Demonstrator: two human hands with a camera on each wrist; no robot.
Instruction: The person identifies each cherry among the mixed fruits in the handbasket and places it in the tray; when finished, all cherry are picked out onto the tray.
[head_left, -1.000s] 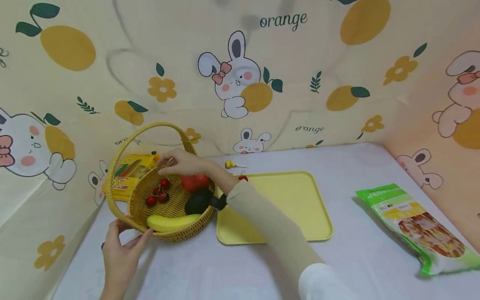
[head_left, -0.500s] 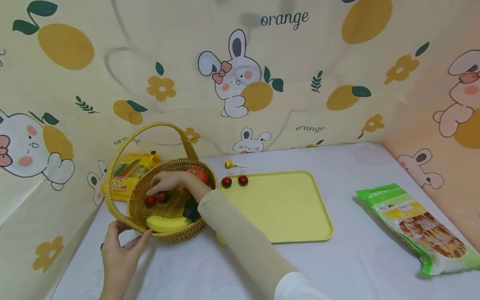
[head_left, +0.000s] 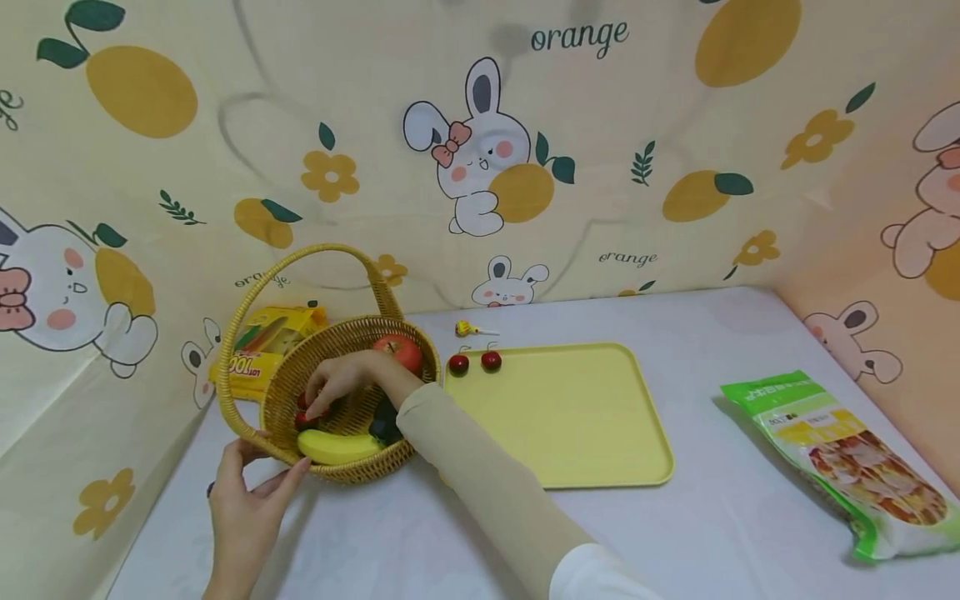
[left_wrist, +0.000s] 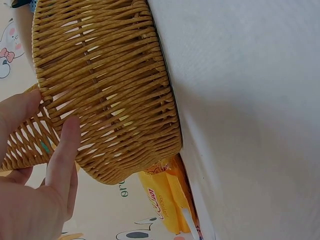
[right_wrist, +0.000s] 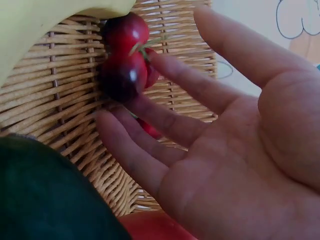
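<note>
A wicker basket (head_left: pixel 360 475) with a tall handle stands tilted at the left. My left hand (head_left: pixel 247 512) holds its near rim where the handle joins, fingers and thumb on either side of the weave (left_wrist: pixel 110 100). Inside the basket, my right hand (head_left: pixel 347 379) reaches down to a bunch of dark red cherries (right_wrist: pixel 122 75). In the right wrist view its fingers are spread and touch the cherries, with the thumb apart. A banana (head_left: pixel 337 448) lies at the near side, a red fruit (head_left: pixel 399 350) at the far side. A dark green fruit (right_wrist: pixel 50 195) is partly covered by my forearm.
A yellow snack package (head_left: pixel 251 375) leans behind the basket. To the right lies a yellow tray (head_left: pixel 562 417), with two cherries (head_left: pixel 491 361) at its far left corner. A lollipop (head_left: pixel 465 329) lies behind it. A green and white food bag (head_left: pixel 847 467) is far right.
My right hand has moved from above the basket's far side down and nearer, to the cherries. Two cherries by the tray, partly covered before, now show fully. My left hand stays on the rim.
</note>
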